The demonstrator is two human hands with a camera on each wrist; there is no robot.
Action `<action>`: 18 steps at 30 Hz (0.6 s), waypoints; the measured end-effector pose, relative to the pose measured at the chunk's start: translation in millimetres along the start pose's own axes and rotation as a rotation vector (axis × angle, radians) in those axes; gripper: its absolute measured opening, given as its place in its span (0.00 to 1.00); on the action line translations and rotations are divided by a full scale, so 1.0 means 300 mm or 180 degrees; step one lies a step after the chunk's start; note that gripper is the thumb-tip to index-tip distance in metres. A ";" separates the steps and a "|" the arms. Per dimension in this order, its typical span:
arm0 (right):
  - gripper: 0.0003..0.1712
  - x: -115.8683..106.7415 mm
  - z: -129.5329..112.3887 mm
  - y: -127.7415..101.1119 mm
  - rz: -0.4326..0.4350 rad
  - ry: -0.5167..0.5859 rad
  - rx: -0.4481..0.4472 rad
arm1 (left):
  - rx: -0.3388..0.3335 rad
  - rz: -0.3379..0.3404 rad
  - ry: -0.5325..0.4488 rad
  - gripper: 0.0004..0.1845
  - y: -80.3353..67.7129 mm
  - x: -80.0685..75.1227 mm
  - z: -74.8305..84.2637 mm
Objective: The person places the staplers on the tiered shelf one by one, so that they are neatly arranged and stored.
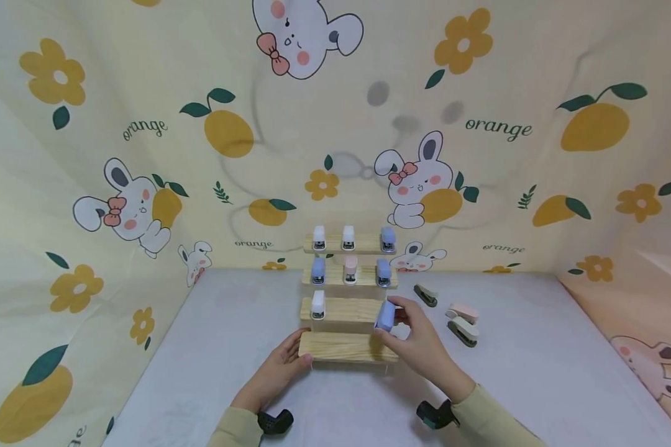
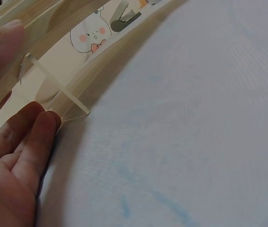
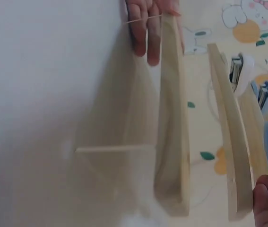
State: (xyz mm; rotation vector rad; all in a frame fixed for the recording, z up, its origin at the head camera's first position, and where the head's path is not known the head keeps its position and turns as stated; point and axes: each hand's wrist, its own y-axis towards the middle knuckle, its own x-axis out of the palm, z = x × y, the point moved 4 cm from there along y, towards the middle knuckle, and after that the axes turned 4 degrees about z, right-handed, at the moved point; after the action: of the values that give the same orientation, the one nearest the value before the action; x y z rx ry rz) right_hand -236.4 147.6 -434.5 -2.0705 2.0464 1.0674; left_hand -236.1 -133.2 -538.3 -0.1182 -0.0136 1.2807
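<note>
A tiered wooden display stand (image 1: 348, 347) stands in the middle of the table, with small staplers on its upper steps. My right hand (image 1: 422, 344) pinches a blue stapler (image 1: 386, 315) between thumb and fingers at the right end of the second step from the bottom. On that step's left end sits a white stapler (image 1: 318, 305). My left hand (image 1: 279, 367) grips the left end of the lowest step, thumb at its front edge. In the left wrist view the thumb (image 2: 4, 45) lies against the wood, while other fingers extend below it.
White and blue staplers (image 1: 388, 239) line the top step; blue ones flank a pink stapler (image 1: 350, 269) below. Right of the stand, a dark-based stapler (image 1: 426, 295), a pink one (image 1: 463, 312) and a white one (image 1: 463, 331) lie on the table. A patterned cloth (image 1: 346, 124) hangs behind.
</note>
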 end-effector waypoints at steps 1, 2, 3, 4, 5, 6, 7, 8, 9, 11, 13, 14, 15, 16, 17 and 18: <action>0.38 0.007 -0.006 0.006 -0.0009 0.0021 -0.0001 | 0.0018 -0.0003 0.0001 0.38 0.001 0.001 -0.002; 0.38 0.014 -0.011 0.012 -0.0025 0.0052 0.0005 | 0.0008 0.0005 0.0004 0.37 0.001 0.001 -0.003; 0.37 0.022 -0.015 0.019 -0.0044 0.0075 0.0028 | 0.0005 0.0008 0.0004 0.37 0.001 0.001 -0.004; 0.37 0.029 -0.018 0.026 -0.0064 0.0109 0.0075 | 0.0008 0.0006 -0.0004 0.37 0.001 0.001 -0.003; 0.37 0.036 -0.021 0.033 -0.0088 0.0137 0.0110 | 0.0003 0.0007 -0.0012 0.37 0.000 0.002 -0.002; 0.36 0.044 -0.023 0.040 -0.0104 0.0160 0.0160 | 0.0001 0.0005 -0.0021 0.37 -0.001 0.002 -0.001; 0.36 0.052 -0.024 0.047 -0.0125 0.0174 0.0200 | -0.0005 0.0005 -0.0020 0.37 -0.001 0.003 0.000; 0.36 0.061 -0.026 0.053 -0.0154 0.0185 0.0238 | -0.0028 0.0009 -0.0020 0.37 -0.002 0.003 0.001; 0.36 0.069 -0.026 0.059 -0.0183 0.0208 0.0267 | -0.0030 0.0007 -0.0023 0.37 -0.003 0.004 0.002; 0.35 0.086 -0.028 0.068 -0.0235 0.0249 0.0306 | -0.0043 0.0016 -0.0007 0.37 -0.004 0.005 0.003; 0.34 0.101 -0.031 0.076 -0.0284 0.0242 0.0349 | -0.0045 0.0020 0.0002 0.37 -0.005 0.005 0.003; 0.33 0.109 -0.033 0.080 -0.0302 0.0229 0.0367 | -0.0052 0.0024 0.0009 0.37 -0.005 0.006 0.003; 0.33 0.116 -0.035 0.084 -0.0317 0.0218 0.0369 | -0.0052 0.0030 0.0018 0.37 -0.005 0.005 0.003; 0.32 0.122 -0.038 0.087 -0.0327 0.0181 0.0377 | -0.0051 0.0031 0.0029 0.37 -0.005 0.004 0.002; 0.31 0.129 -0.041 0.091 -0.0333 0.0157 0.0386 | -0.0043 0.0024 0.0024 0.37 -0.004 0.004 0.002; 0.31 0.135 -0.043 0.095 -0.0339 0.0125 0.0389 | -0.0040 0.0017 0.0021 0.37 -0.004 0.003 0.002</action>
State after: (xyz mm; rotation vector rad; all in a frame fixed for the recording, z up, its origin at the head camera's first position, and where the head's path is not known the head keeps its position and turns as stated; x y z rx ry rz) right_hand -260.7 102.6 -432.3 -2.1286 1.9399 0.8701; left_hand -234.7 -132.5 -537.6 -0.1334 -0.0157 1.2856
